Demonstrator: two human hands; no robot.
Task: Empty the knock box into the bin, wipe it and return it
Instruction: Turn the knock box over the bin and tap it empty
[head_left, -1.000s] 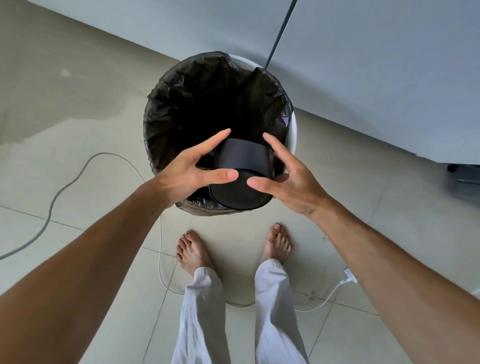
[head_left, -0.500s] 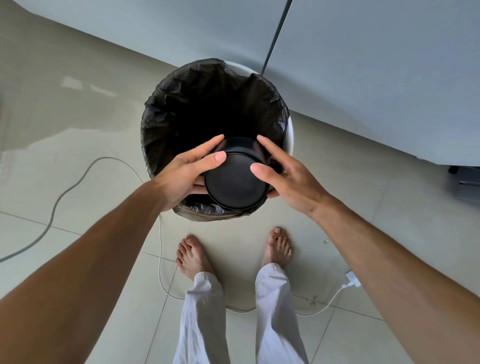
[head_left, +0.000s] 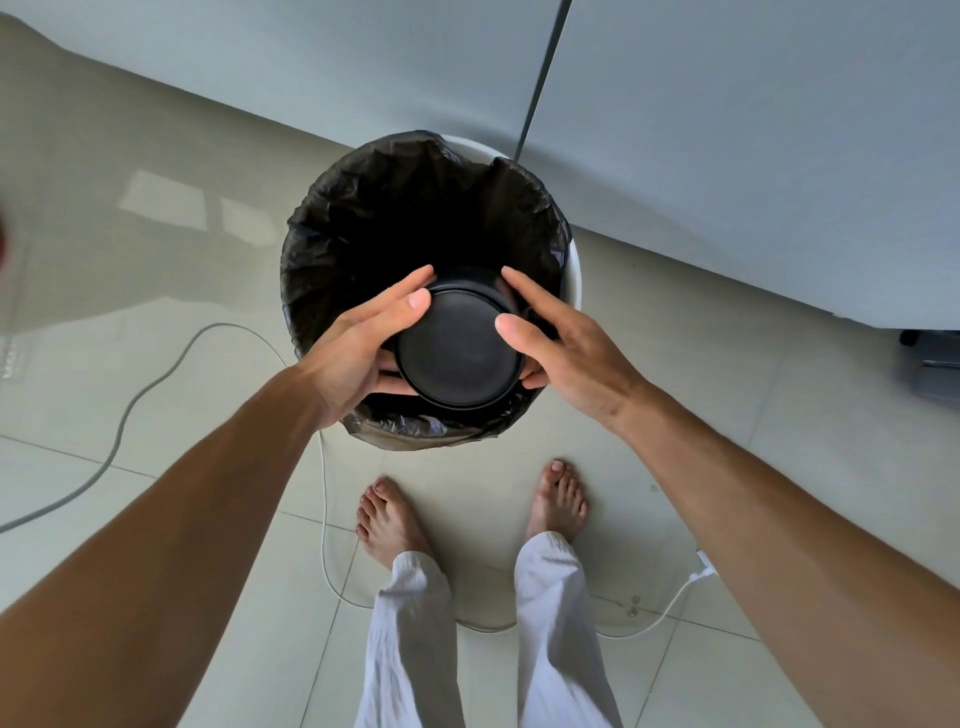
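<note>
The black round knock box (head_left: 460, 348) is held upside down over the bin, its flat bottom facing me. My left hand (head_left: 358, 348) grips its left side and my right hand (head_left: 566, 343) grips its right side, fingers spread along the wall. Below it stands the white bin (head_left: 574, 270) lined with a black bag (head_left: 363, 218). The box's open mouth points down into the bag and is hidden; I cannot see what lies inside the bin.
A grey cabinet front (head_left: 727, 156) rises right behind the bin. White cables (head_left: 156, 374) trail over the tiled floor left of the bin and around my bare feet (head_left: 389, 519), with a plug (head_left: 704, 564) at the right.
The knock box has turned from tilted on its side to fully upside down over the bin. Both hands stayed on it and shifted slightly.
</note>
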